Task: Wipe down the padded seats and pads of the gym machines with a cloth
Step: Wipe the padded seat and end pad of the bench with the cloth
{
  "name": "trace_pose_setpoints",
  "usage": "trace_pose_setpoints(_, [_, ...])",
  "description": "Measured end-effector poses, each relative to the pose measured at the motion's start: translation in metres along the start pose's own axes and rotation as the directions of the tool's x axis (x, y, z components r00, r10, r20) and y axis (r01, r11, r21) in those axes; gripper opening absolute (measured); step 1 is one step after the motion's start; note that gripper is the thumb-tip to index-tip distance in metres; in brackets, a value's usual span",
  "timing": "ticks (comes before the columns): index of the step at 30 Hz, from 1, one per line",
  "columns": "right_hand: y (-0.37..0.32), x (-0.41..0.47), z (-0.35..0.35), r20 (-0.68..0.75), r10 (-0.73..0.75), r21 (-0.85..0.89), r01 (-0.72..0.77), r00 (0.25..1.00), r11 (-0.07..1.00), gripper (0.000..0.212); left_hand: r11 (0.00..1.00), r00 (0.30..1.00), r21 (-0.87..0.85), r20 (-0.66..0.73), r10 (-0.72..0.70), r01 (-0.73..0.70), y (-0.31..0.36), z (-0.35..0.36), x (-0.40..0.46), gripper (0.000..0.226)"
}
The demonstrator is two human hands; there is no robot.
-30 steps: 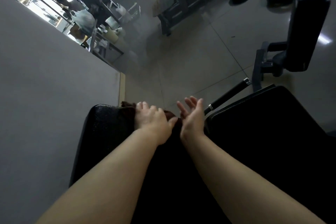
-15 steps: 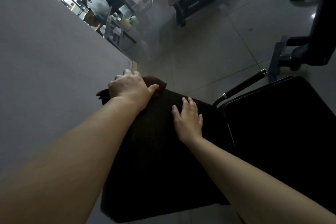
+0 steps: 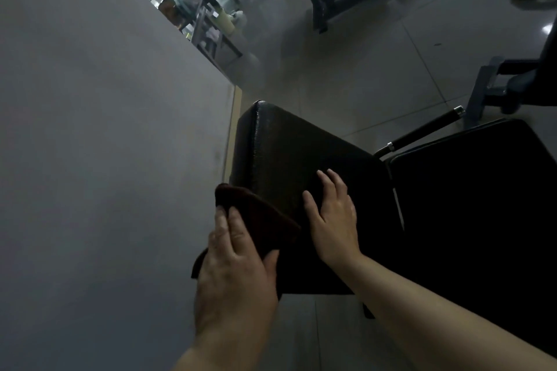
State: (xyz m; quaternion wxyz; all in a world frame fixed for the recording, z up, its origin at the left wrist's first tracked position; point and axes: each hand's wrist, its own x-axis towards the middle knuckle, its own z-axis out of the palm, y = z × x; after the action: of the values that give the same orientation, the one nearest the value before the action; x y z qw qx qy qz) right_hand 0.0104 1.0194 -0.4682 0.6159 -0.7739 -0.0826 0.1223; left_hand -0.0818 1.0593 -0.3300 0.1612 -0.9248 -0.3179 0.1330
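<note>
Dark brown soft cloth (image 3: 259,220): light, limp, at pad's seven-o'clock edge, pinched under left hand (image 3: 235,268). Black textured vinyl pad (image 3: 289,153): firm, probably slick. Right hand (image 3: 333,214) flat, fingers relaxed, bracing it.

1 view only, head-worn, wide-angle. It looks forward and steeply down over the person's own forearms, which enter from the bottom edge. Close range: the left hand (image 3: 238,262) and right hand (image 3: 331,214) fill the lower centre of the frame, with the black pad (image 3: 289,153) directly beyond them at centre. Horizon rolled: the grey wall (image 3: 105,129) takes the whole left half, its edge running diagonally. The floor (image 3: 346,69) recedes toward the upper right. Far equipment at the top edge is small and blurred. No 2nd view, so no shared coverage.
</note>
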Motion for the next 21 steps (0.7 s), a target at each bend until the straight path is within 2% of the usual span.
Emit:
trace_pose_setpoints(3, [0.0,0.0,0.002,-0.009,0.003,-0.023,-0.004,1.0,1.0,0.077,0.987,1.0,-0.157,-0.024,-0.018,0.014,0.013,-0.015,0.041,0.087])
trace_pose_setpoints(6, [0.0,0.001,0.003,0.001,0.016,-0.015,-0.016,1.0,1.0,0.07,0.954,0.995,-0.3,-0.091,-0.043,0.013,0.035,-0.032,0.114,0.083])
trace_pose_setpoints(11, [-0.003,0.0,0.0,0.011,0.032,0.018,-0.032,0.999,0.999,0.069,0.891,0.995,-0.454,-0.09,-0.03,-0.014,0.048,-0.052,0.186,0.07])
trace_pose_setpoints(14, [-0.002,0.0,0.001,0.001,0.026,0.032,-0.026,1.0,0.999,0.069,0.876,0.989,-0.466,-0.127,0.071,-0.122,0.033,-0.042,0.164,0.066])
trace_pose_setpoints(17, [-0.001,0.001,0.002,-0.004,0.024,0.033,-0.024,1.0,0.999,0.068,0.879,0.972,-0.432,-0.199,0.127,-0.203,0.011,-0.018,0.096,0.066])
trace_pose_setpoints(21, [0.0,-0.001,0.005,-0.026,0.022,0.018,-0.022,0.999,1.0,0.067,0.927,0.983,-0.337,-0.14,0.123,-0.164,-0.005,0.002,0.026,0.072])
